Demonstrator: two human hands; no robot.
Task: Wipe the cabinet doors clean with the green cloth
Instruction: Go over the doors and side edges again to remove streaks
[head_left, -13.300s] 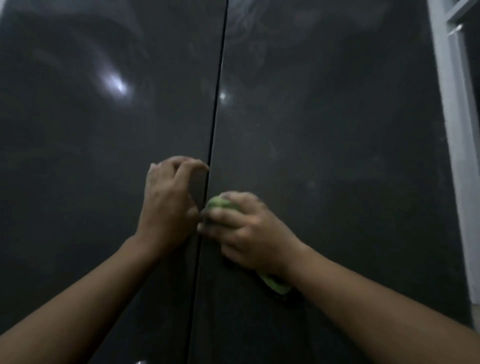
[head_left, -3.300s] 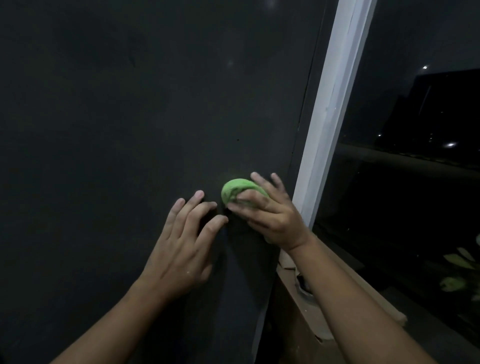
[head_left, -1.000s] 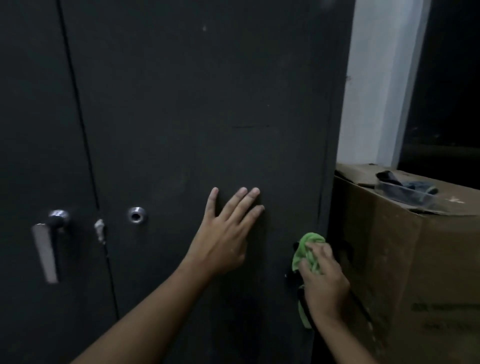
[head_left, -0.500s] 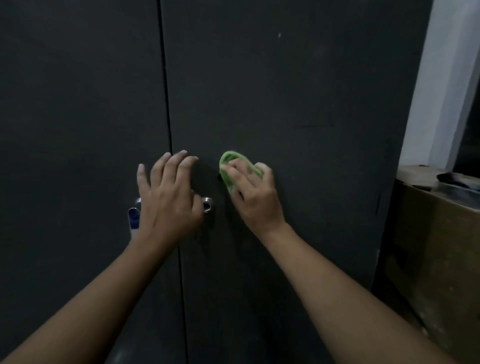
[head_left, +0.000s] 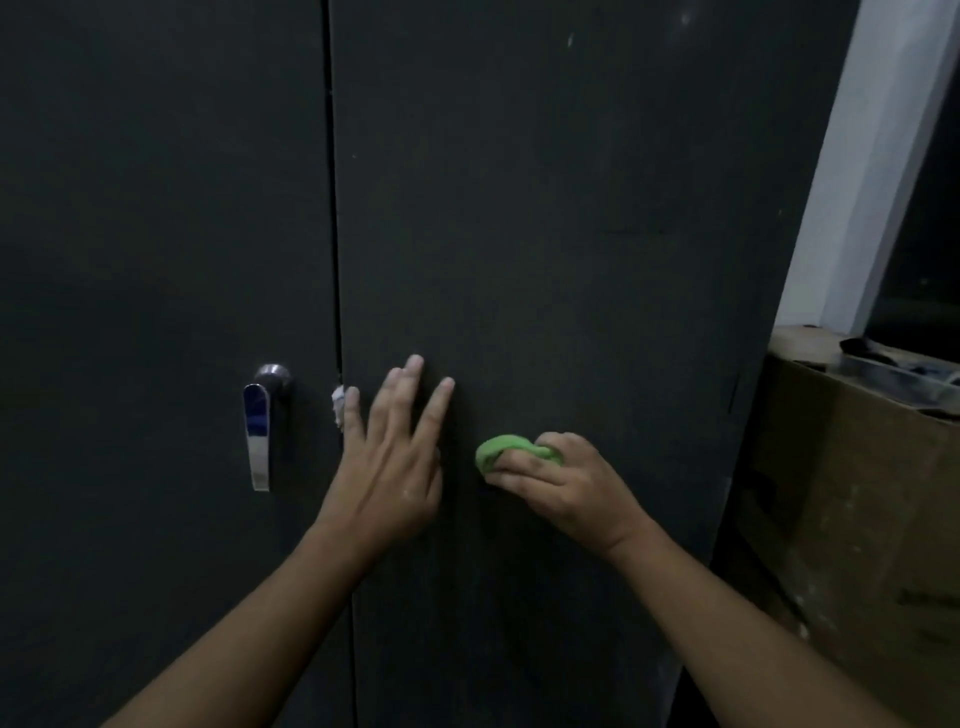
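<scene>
Two tall dark cabinet doors fill the view, the left door (head_left: 156, 234) and the right door (head_left: 545, 208), with a thin vertical gap between them. My right hand (head_left: 563, 486) presses a bunched green cloth (head_left: 501, 451) against the right door at mid height. My left hand (head_left: 392, 460) lies flat on the right door just left of the cloth, fingers spread, holding nothing. A chrome lever handle (head_left: 258, 426) hangs on the left door. The left hand hides the round lock on the right door.
A small white scrap (head_left: 338, 405) sticks out at the gap beside the left fingers. A brown cardboard box (head_left: 857, 519) stands close to the cabinet's right side, with dark items on top. A white frame post (head_left: 862, 171) rises behind it.
My right hand has moved the cloth down and to the right across the right door. My left hand has slid right, off the gap and onto the right door, and its fingers have spread.
</scene>
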